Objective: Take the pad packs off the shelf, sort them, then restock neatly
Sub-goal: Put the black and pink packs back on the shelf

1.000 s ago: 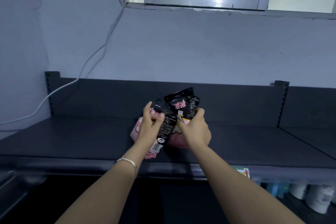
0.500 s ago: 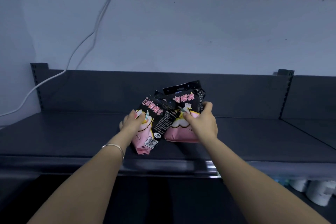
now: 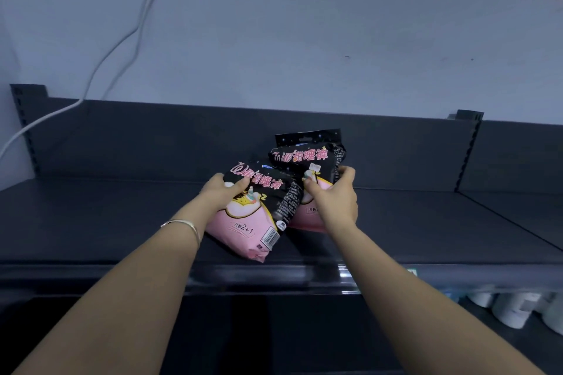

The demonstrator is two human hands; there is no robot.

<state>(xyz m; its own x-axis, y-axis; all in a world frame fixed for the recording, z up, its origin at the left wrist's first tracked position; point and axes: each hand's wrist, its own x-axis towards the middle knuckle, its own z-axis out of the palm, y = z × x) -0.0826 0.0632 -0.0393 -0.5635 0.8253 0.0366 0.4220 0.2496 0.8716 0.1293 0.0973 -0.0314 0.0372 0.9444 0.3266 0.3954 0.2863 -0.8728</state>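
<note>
Dark shelf [image 3: 122, 222], pale wall [image 3: 304, 39]. Left hand [image 3: 224, 192] clasps the near pack [image 3: 253, 222], right hand [image 3: 336, 201] the far pack [image 3: 307, 158], fingers curled round each. Both seem light, soft, slick: grip mid-body.

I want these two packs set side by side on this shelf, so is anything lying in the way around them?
Nothing visible does. The left hand grips the nearer pink-and-black plastic pad pack, the right hand the farther pack, both on the dark metal shelf; no other item shows on it.
</note>
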